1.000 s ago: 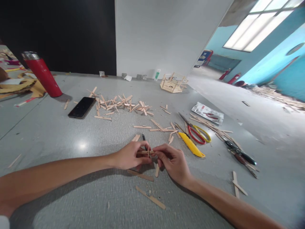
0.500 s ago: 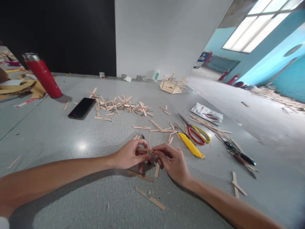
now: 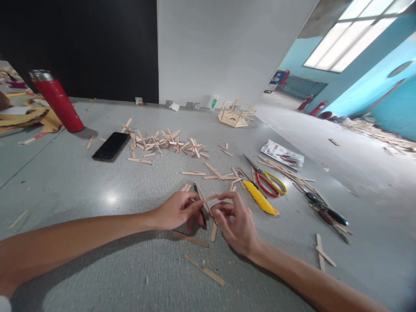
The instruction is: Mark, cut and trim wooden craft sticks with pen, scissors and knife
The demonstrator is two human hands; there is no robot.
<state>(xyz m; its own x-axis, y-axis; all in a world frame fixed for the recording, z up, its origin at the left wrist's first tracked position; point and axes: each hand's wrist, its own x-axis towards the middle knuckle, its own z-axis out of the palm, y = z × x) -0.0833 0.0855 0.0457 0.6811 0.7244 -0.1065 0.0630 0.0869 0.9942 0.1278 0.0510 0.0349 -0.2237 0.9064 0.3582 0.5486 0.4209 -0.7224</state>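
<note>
My left hand is closed in a pinch on a pair of crossed wooden craft sticks above the table. My right hand curls around the other side of the sticks, its fingers bent against their ends. A black pen runs beside my left fingers; its middle is partly hidden. Below the hands lie a loose craft stick and a notched one. Another stick rests just under my right fingers.
Scissors and a yellow-handled cutter lie right of my hands, with pliers farther right. Behind are a heap of sticks, a phone, a red flask and a small stick frame.
The crossed sticks have turned between my hands, one now slanting down to the right. My right hand's fingers have loosened and shifted slightly rightward.
</note>
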